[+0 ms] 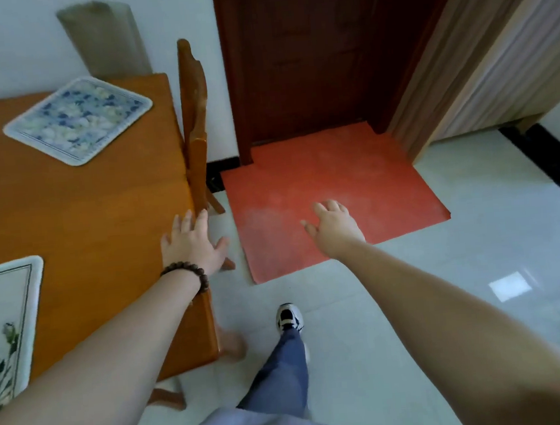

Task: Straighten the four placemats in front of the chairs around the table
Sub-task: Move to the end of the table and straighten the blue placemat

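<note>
A blue-and-white floral placemat (78,119) lies skewed like a diamond near the far right corner of the orange wooden table (96,221). A second placemat (7,324), white with green stems, shows partly at the left edge. My left hand (191,243), with a bead bracelet on the wrist, hovers open over the table's right edge, holding nothing. Out over the floor, my right hand (335,224) is open and empty, above the red mat. A wooden chair (196,118) stands pushed in at the table's right side.
A red floor mat (325,201) lies before a dark wooden door (305,57). Pale tiles cover the floor to the right. My leg and shoe (289,318) step forward beside the table. A rolled mat (104,41) leans on the wall behind the table.
</note>
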The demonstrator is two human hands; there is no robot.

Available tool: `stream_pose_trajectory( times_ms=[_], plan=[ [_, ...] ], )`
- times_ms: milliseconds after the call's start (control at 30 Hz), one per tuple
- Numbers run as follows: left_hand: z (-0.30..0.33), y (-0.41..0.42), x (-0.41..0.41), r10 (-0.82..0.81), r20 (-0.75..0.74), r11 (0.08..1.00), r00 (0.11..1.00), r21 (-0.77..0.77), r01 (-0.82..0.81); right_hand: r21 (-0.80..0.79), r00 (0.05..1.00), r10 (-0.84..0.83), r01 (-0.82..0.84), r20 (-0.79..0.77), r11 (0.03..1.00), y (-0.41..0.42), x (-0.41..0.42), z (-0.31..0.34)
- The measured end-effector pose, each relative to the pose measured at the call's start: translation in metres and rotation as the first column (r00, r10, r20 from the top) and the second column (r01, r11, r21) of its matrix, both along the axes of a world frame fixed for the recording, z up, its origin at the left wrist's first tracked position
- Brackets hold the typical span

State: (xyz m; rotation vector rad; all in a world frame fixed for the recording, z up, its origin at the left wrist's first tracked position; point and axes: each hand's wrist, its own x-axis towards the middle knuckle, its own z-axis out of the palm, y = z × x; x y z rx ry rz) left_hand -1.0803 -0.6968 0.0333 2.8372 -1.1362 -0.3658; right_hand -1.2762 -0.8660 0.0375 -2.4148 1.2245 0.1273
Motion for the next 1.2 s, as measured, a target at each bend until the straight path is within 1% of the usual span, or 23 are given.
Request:
stream_pose_trajectory(
  times_ms=[133,233,433,600,733,900,967,1100,1200],
  plan=[
    [0.001,-0.013,0.032,0.133,0.005,0.99,0.991,-0.042,-0.132,-0.016,0.994,0.1,-0.099,0.037,0.995,-0.038,0.051,0.001],
    [-0.002,-0.026,0.065,0.249,-0.002,0.967,0.968,-0.054,-0.249,-0.035,0.98,0.195,-0.194,0.036,0.98,-0.071,0.102,0.002],
    [0.0,-0.067,0.139,0.504,-0.042,0.862,0.863,-0.046,-0.505,-0.104,0.925,0.376,-0.37,0.049,0.923,-0.138,0.228,0.024],
    [0.011,-0.096,0.189,0.61,-0.049,0.789,0.791,-0.064,-0.612,-0.166,0.864,0.496,-0.479,0.085,0.862,-0.176,0.314,0.046],
    [0.015,-0.106,0.217,0.682,-0.058,0.725,0.729,-0.072,-0.685,-0.178,0.816,0.576,-0.561,0.041,0.808,-0.195,0.375,0.051],
    [0.01,-0.111,0.245,0.773,-0.095,0.625,0.627,-0.055,-0.779,-0.188,0.713,0.701,-0.687,0.01,0.702,-0.203,0.454,0.047],
    [0.006,-0.114,0.258,0.816,-0.11,0.568,0.567,-0.029,-0.823,-0.185,0.659,0.752,-0.739,0.006,0.648,-0.204,0.485,0.043],
    [-0.004,-0.122,0.289,0.891,-0.091,0.449,0.445,0.018,-0.894,-0.168,0.523,0.852,-0.838,0.025,0.519,-0.206,0.55,0.029],
    [-0.012,-0.131,0.318,0.938,-0.091,0.338,0.334,0.04,-0.94,-0.148,0.422,0.906,-0.895,0.025,0.421,-0.214,0.603,0.014]
  ],
)
